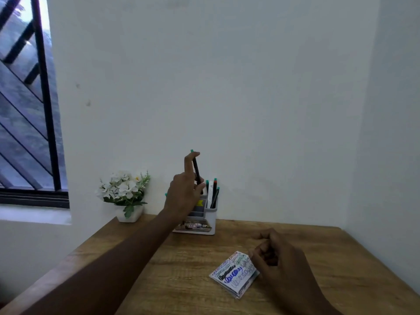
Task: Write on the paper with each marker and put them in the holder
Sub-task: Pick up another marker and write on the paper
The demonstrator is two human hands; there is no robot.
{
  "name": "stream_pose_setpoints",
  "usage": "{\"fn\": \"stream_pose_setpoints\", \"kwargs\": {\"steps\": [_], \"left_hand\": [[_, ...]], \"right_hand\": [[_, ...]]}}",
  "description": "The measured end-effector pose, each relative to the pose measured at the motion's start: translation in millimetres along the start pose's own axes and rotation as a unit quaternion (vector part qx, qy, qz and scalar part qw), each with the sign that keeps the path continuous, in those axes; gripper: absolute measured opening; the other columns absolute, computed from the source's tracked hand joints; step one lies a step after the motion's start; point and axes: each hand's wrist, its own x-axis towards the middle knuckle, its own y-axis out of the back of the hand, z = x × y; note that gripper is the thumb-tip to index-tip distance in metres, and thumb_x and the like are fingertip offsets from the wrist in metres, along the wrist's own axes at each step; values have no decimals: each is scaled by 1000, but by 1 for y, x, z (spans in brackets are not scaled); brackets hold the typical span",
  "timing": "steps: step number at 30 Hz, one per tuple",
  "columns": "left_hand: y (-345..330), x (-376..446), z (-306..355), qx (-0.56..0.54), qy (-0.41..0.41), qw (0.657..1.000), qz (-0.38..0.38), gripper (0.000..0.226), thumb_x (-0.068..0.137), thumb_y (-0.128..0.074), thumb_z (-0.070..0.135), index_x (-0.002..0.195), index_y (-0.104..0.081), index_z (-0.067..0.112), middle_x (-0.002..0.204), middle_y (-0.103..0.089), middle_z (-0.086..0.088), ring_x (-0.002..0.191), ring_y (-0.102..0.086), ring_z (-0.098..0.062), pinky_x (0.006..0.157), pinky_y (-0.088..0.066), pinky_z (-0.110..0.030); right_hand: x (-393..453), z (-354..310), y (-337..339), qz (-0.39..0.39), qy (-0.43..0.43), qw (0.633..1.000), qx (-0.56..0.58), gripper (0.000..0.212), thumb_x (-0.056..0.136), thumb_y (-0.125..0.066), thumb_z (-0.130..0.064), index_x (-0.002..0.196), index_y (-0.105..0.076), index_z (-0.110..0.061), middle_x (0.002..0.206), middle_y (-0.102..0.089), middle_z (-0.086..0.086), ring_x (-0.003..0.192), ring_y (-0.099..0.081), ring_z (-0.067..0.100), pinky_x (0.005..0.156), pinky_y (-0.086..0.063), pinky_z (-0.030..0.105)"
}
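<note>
Left hand (185,189) pinched a black teal-capped marker (196,170) upright above the white plastic holder (210,215), right hand (276,258) curled, empty, touching scribbled folded paper (234,272) on wooden bench (181,269).

Both forearms are bare, with no sleeves, rings or watch.

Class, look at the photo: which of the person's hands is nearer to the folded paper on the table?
The right hand: it rests at the folded paper's right edge. The left hand is far off, raised over the holder with a marker.
</note>
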Motion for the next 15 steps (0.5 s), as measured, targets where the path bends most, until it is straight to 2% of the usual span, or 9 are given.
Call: {"fn": "stream_pose_setpoints", "kwargs": {"steps": [4,7,10,13,15], "left_hand": [[-11,0,-9,156,21,987,3,96,87,-81,25,155,-14,41,88,-75,18,68,-70,-12,58,-57,-33],[-17,-4,-11,189,11,982,12,96,84,-82,26,154,-18,42,88,-74,18,72,-65,-13,55,-54,-31],[-18,-8,-11,226,-20,974,2,94,81,-86,32,152,-25,40,85,-70,14,84,-61,-16,57,-52,-31],[-17,-16,-16,253,-37,967,-12,85,77,-86,33,147,-37,36,83,-58,8,102,-59,-24,71,-52,-37],[-18,-21,-24,286,-51,956,-30,77,75,-85,37,140,-45,35,96,-67,6,119,-54,-27,85,-47,-42]], "right_hand": [[2,4,-1,-8,-1,1000,4,26,87,-82,-19,101,-67,-37,80,-76,-12,72,-73,7,68,-61,24],[1,6,-1,-13,1,1000,6,24,87,-81,-19,100,-69,-35,80,-76,-11,73,-73,7,68,-61,25],[0,6,-1,-19,3,1000,7,21,87,-81,-19,99,-70,-33,79,-76,-10,72,-74,8,68,-62,29],[0,6,-1,-24,6,1000,5,20,88,-81,-20,98,-70,-34,78,-76,-10,72,-74,9,69,-63,31],[0,5,-1,-30,9,1000,4,20,88,-80,-20,98,-70,-34,77,-77,-11,72,-75,9,70,-63,32]]}}
